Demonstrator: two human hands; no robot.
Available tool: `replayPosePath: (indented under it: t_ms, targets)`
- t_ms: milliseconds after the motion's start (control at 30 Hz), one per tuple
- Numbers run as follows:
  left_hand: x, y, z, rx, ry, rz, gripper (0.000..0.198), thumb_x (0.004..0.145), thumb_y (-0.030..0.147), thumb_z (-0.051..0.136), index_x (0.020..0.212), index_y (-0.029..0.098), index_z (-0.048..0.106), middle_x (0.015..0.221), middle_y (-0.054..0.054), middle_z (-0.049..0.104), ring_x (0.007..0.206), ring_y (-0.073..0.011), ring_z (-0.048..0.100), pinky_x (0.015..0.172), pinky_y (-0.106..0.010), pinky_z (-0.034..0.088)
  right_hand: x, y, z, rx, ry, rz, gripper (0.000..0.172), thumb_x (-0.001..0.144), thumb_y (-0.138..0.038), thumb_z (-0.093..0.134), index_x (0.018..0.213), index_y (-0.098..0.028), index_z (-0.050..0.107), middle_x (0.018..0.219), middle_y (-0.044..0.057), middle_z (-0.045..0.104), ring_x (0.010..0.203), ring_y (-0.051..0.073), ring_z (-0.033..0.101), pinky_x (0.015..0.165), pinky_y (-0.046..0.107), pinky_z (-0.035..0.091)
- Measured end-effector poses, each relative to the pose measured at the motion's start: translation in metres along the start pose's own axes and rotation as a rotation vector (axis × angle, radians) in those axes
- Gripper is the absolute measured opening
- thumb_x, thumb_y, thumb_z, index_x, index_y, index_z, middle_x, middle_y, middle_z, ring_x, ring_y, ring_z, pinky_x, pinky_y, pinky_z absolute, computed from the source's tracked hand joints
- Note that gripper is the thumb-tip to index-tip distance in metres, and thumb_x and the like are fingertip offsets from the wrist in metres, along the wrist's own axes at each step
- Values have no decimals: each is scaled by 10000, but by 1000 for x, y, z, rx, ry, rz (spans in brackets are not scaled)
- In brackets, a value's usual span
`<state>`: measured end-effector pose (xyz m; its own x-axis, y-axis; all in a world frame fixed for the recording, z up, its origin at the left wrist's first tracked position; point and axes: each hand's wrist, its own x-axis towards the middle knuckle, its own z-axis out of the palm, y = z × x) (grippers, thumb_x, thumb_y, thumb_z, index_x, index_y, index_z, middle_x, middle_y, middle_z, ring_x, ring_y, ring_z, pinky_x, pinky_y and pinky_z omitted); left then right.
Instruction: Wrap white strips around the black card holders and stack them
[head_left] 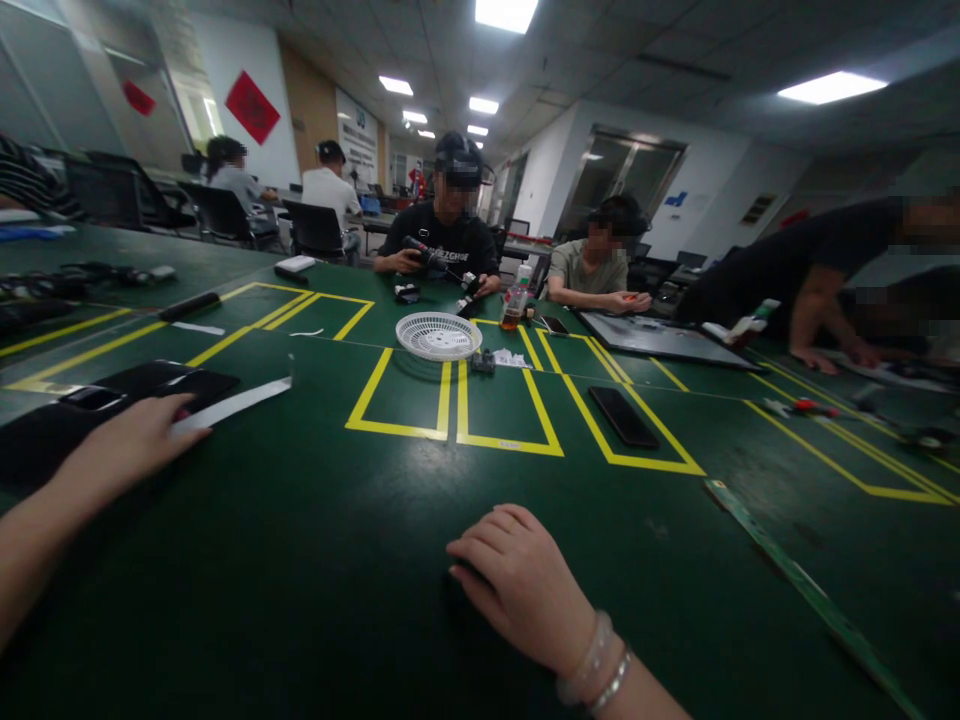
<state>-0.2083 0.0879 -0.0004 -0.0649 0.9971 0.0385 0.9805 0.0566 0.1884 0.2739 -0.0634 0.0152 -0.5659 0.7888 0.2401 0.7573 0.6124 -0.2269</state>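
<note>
"Where's that white strip (238, 404)?"

"At the near left, pinched between thumb and fingers of the left hand (139, 440). Its loose end points far and right."

"And the right hand (521, 580)?"

"Near the middle of the table (360, 620), fingers curled together. I can't tell whether they're closed on anything."

"Anything in the way?"

"A black pouch (30, 440) lies around and behind the left hand. Farther off, a round white grille (439, 336) sits by the yellow tape (397, 430), with a bottle (514, 303) beyond it to the right. A phone (622, 416) lies right of the grille, and a long green bar (806, 585) at the near right."

"Any writing?"

"White letters on the facing person's black shirt (442, 245), too blurred for me; the far wall sign (357, 140) is too small."
</note>
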Motion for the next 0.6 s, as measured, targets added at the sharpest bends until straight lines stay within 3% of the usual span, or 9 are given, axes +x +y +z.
replayPosePath:
  t_ms: [100, 200, 267, 333, 467, 533, 600]
  targets:
    - [-21, 59, 2, -136, 2, 268, 654, 952, 455, 446, 1454, 40, 385, 1275, -166, 541, 1095, -315, 554, 900, -397, 476, -1, 1, 1, -20, 47, -17, 237, 939, -244, 579, 1171, -281, 617, 1241, 22, 655, 1122, 215, 577, 1029, 430, 387]
    - [-55, 116, 13, -277, -109, 572, 552, 978, 394, 474, 1476, 173, 384, 1252, -100, 565, 1087, -266, 566, 902, -357, 481, -1, 1, 2, -20, 86, -47, 355, 914, -292, 628, 1265, -294, 573, 1424, 49, 545, 1265, 244, 510, 1095, 461, 341]
    - [-80, 145, 21, -327, -161, 726, 536, 956, 329, 531, 1471, 255, 401, 1237, -67, 583, 1099, -252, 565, 921, -348, 477, -1, 0, 4, 9, 75, -61, 445, 880, -359, 683, 1300, -304, 547, 1457, 48, 523, 1312, 258, 480, 1130, 478, 301]
    - [-101, 163, 28, -357, -186, 818, 571, 919, 264, 581, 1463, 315, 413, 1229, -44, 595, 1125, -246, 557, 949, -349, 473, -2, -1, 6, 61, 31, -56, 498, 845, -382, 727, 1301, -309, 542, 1370, 35, 605, 1263, 255, 535, 1153, 500, 262]
    - [-111, 169, 32, -370, -176, 864, 574, 929, 290, 594, 1469, 340, 405, 1266, -36, 596, 1180, -243, 544, 976, -358, 481, -3, -1, 9, 189, -10, 5, 463, 847, -263, 716, 1284, -295, 564, 1071, 0, 742, 943, 194, 691, 1096, 484, 350]
    - [-98, 158, 31, -329, -122, 850, 591, 932, 436, 607, 1475, 321, 404, 1331, -52, 570, 1235, -270, 519, 1052, -420, 435, -3, 2, 8, 255, 84, 63, 482, 832, -253, 710, 1296, -272, 583, 1060, 30, 746, 899, 205, 696, 990, 457, 449]
    - [-77, 141, 28, -253, -42, 777, 639, 934, 575, 554, 1483, 287, 397, 1408, -73, 518, 1297, -302, 471, 1145, -516, 303, -1, 6, 5, 376, 231, 184, 473, 825, -302, 706, 1285, -240, 618, 1008, 56, 746, 860, 217, 689, 858, 422, 518]
